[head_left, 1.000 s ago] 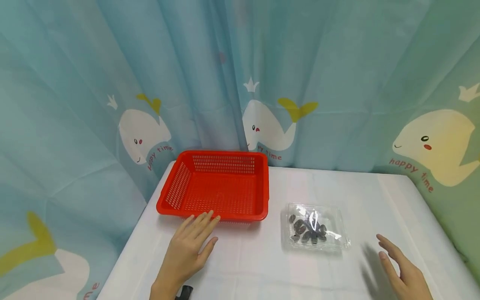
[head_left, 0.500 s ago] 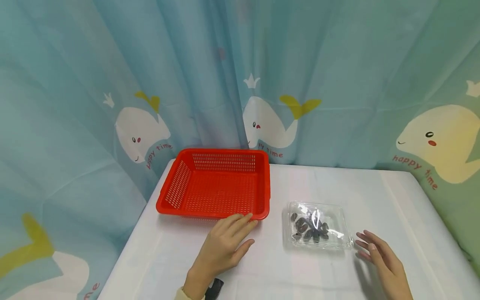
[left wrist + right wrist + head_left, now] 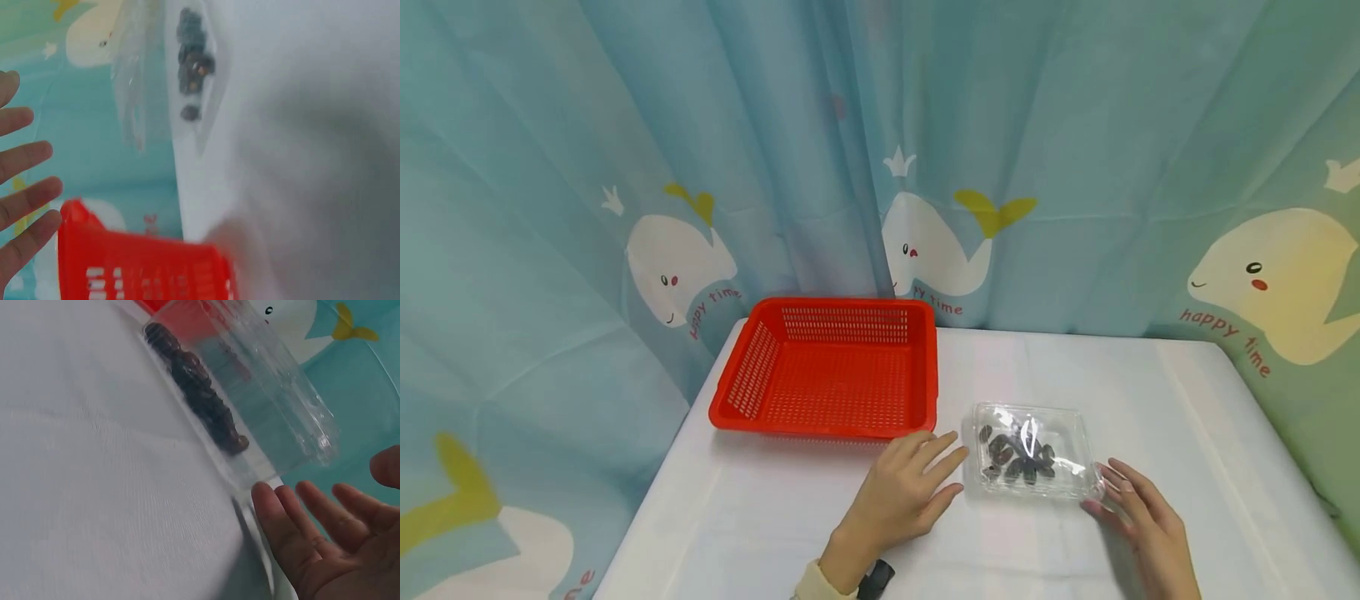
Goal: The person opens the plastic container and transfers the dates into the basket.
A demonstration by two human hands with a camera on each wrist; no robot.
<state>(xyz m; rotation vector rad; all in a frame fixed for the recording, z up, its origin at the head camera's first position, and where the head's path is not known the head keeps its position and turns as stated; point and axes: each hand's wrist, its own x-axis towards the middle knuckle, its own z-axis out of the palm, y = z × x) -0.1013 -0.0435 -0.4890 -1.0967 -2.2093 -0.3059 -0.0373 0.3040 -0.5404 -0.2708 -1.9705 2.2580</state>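
A lidded clear plastic box (image 3: 1033, 452) lies on the white-covered table, with several dark, glossy oval pieces (image 3: 1018, 458) inside that look like dates. Just left of the box, my left hand (image 3: 901, 493) hovers with fingers spread and holds nothing; the left wrist view shows its fingers (image 3: 25, 201) apart from the box. At the box's right front corner is my right hand (image 3: 1144, 518), its fingers loosely extended. In the right wrist view the fingertips (image 3: 265, 495) come right up to the box's end (image 3: 250, 472); whether they touch cannot be told.
An open red plastic basket (image 3: 842, 425) with slotted walls stands at the back left, behind my left hand. A whale-print curtain (image 3: 1045, 100) hangs behind and along both sides of the white table (image 3: 1120, 383).
My left hand has moved right, from in front of the basket to beside the box. My right hand has moved left and up to the box's corner. Box and basket have stayed put.
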